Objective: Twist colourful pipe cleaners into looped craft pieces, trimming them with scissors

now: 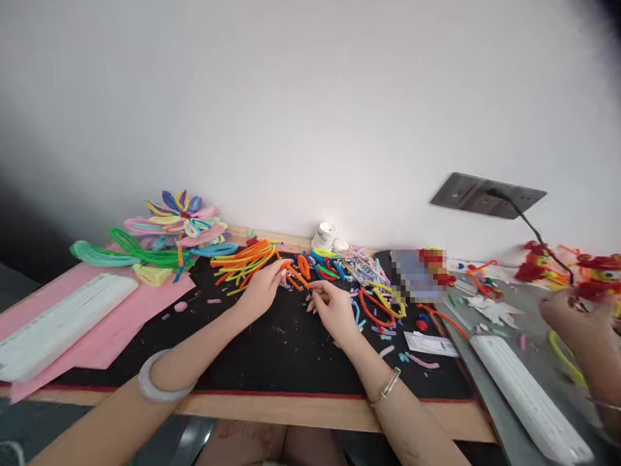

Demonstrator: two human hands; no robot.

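Note:
An orange pipe cleaner (297,277) stretches between my two hands above the black mat (272,349). Its left end is pinched in the fingers of my left hand (264,285). My right hand (334,309) has thumb and fingers closed on the right end. Behind my left hand lies a fan of orange and yellow pipe cleaners (237,262). Beyond my right hand are many short pastel pieces (361,266) and loops in blue, green and red. A red loop (376,309) and a yellow loop (391,303) lie right of that hand.
Bundled pipe cleaners (130,252) and a long white box (68,320) rest on pink sheets (160,291) at left. A white cup (325,234) stands by the wall. Another person's hand (577,317) is near red figures (599,278) at right, beyond a white strip (528,398).

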